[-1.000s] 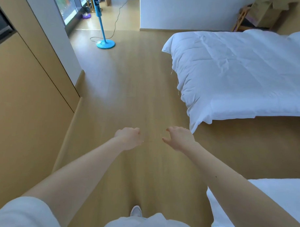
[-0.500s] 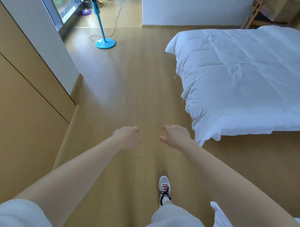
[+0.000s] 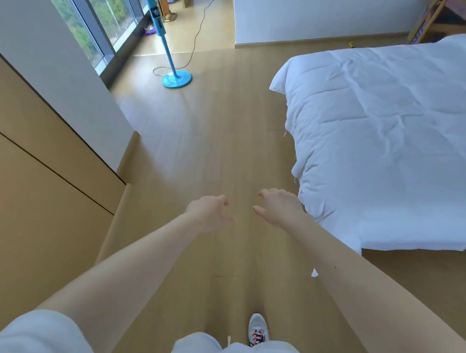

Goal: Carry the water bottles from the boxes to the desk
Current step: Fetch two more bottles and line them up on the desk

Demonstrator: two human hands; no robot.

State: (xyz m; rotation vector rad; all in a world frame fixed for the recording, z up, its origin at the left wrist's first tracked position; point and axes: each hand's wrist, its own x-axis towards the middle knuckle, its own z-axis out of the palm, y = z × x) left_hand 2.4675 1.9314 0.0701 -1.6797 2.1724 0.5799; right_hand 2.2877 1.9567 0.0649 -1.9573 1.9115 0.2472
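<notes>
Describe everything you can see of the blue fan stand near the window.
The blue fan stand looks like glossy plastic: a slim pole, leaning in this wide-angle view, with a dark control panel near the top, rising from a round base flat on the wooden floor beside the window. Its head is out of frame. A thin cord loops by the base and trails away across the floor.
</notes>
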